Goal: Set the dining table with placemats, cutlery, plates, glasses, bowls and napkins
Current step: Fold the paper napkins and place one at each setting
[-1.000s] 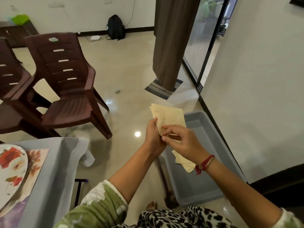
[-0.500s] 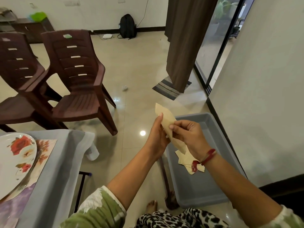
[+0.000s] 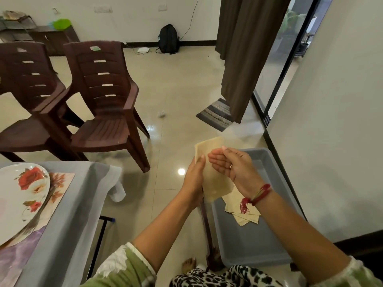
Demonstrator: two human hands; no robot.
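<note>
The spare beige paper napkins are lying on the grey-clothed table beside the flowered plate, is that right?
No. The head view shows the spare beige paper napkins lying in the grey plastic tray, not on the grey-clothed table beside the flowered plate.

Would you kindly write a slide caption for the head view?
Left hand holds a beige napkin, right hand flat against it, above a grey tub of spare napkins.

So there's a long brown curtain [image 3: 244,59] with a striped mat [image 3: 215,114] right at its foot. A black backpack [image 3: 168,39] sits against the wall just left of the curtain. Two dark brown plastic chairs [image 3: 107,104] stand side by side well off to the curtain's left.
</note>
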